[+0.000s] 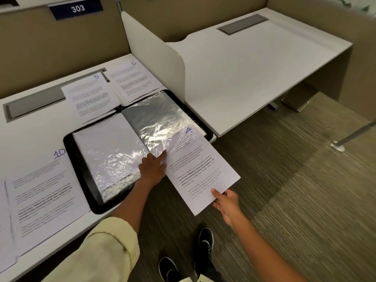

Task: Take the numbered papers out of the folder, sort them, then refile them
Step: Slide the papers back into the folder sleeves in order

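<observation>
Folder [81, 159]: open on surface [36, 143].
Paper 4 [199, 171]: top end inside a plastic sleeve [162, 123].
Right hand [225, 204]: pinches paper 4's lower edge.
Left hand [151, 165]: fingers extended, pressing sleeve.
Papers 5 [89, 94], 6 [132, 78], 10 [44, 190]: beside folder.

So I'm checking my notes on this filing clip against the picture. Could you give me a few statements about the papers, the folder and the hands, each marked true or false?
1. The right hand pinches the paper marked 4 at its near edge. True.
2. Paper 4 lies fully inside a sleeve of the folder. False: only its far end, with the number, is under the plastic sleeve; the rest hangs out past the desk edge.
3. The left hand rests on the open folder beside paper 4. True.
4. The paper marked 10 lies to the right of the folder. False: it lies to the left.
5. Papers 5 and 6 lie on the desk beyond the folder. True.
</observation>
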The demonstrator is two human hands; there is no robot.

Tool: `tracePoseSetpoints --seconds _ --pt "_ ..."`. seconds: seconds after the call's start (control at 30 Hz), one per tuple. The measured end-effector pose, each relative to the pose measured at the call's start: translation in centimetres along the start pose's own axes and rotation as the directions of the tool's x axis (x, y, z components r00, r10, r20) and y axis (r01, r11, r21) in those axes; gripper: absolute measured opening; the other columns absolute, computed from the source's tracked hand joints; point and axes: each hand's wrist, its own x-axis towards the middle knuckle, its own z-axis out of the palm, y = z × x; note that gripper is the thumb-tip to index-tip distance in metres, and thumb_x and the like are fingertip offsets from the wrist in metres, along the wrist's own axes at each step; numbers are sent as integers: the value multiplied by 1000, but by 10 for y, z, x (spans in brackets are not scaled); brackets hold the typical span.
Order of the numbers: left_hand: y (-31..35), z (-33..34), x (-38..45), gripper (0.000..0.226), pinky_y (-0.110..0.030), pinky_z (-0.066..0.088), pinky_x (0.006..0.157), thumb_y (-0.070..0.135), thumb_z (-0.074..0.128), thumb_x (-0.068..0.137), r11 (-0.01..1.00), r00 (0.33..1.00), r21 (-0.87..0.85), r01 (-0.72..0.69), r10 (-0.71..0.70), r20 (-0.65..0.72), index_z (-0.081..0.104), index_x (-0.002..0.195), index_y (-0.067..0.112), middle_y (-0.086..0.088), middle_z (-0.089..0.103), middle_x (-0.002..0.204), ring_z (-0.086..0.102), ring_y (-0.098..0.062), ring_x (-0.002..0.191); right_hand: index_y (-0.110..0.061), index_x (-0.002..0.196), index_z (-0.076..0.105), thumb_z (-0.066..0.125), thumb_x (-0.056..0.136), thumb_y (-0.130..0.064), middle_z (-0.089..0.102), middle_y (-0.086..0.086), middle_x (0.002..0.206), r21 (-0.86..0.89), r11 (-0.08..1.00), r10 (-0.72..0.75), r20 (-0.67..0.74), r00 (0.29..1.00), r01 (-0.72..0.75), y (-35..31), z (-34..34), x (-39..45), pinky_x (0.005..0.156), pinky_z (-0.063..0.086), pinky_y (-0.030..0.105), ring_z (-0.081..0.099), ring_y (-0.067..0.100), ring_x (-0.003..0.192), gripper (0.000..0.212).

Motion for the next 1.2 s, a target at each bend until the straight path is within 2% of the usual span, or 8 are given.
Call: tracePoseSetpoints --seconds 0.23,0.4,0.57,0.63,0.73,0.87,1.0,1.2 --pt "-6 2 2 50 -41 38 93 41 39 102 1000 1000 -23 -19 19 4 27 150 44 -10 44 127 44 -30 112 -9 103 61 65 93 -2 70 8 107 -24 998 -58 -35 998 57 -6 23 -4 72 57 31 68 22 99 13" --pt "-6 4 1 51 -40 38 92 39 41 102 998 1000 -59 -24 24 -2 26 151 43 -9 43 125 42 -28 110 -13 100 61 63 94 -4 69 3 103 -64 995 -82 -29 996 80 -19 48 4 62 55 26 67 15 90 12" --pt "-11 4 3 53 -37 38 90 38 41 102 996 999 -87 -32 32 -2 24 151 42 -8 45 122 42 -25 106 -16 102 60 63 94 -5 69 2 106 -83 993 -82 53 995 86 -29 64 16 87 59 44 67 20 100 14" --pt "-13 4 4 53 -36 39 89 37 42 102 996 999 -89 -33 32 -3 24 151 42 -8 46 121 43 -24 105 -15 107 61 65 94 -7 69 4 111 -101 991 -84 85 993 92 -29 62 17 90 58 48 67 21 103 16" --pt "-11 4 3 53 -35 37 87 38 43 102 996 1000 -84 -26 26 -6 24 151 43 -7 44 121 43 -23 107 -16 110 62 67 93 -14 70 4 110 -174 980 -83 94 992 99 -28 54 18 83 61 41 68 23 103 18" --pt "-11 7 3 52 -34 35 85 38 42 102 996 1000 -91 -21 20 -12 24 151 43 -6 44 120 41 -21 105 -14 109 63 67 93 -13 71 7 105 -236 966 -79 103 992 101 -25 46 20 71 58 30 68 24 89 16" --pt "-13 7 5 52 -32 34 82 34 43 102 993 1000 -120 -13 11 -18 26 150 43 -6 44 118 40 -19 101 -13 105 64 66 94 -10 71 12 103 -245 964 -76 100 992 99 -28 53 26 69 55 28 64 20 79 12" --pt "-10 9 3 52 -36 39 90 25 41 103 990 1000 -143 4 -7 -22 28 149 44 -5 45 119 42 -21 105 -10 107 63 65 94 -7 69 14 104 -209 973 -61 165 984 95 -44 86 36 69 58 27 68 21 85 13"
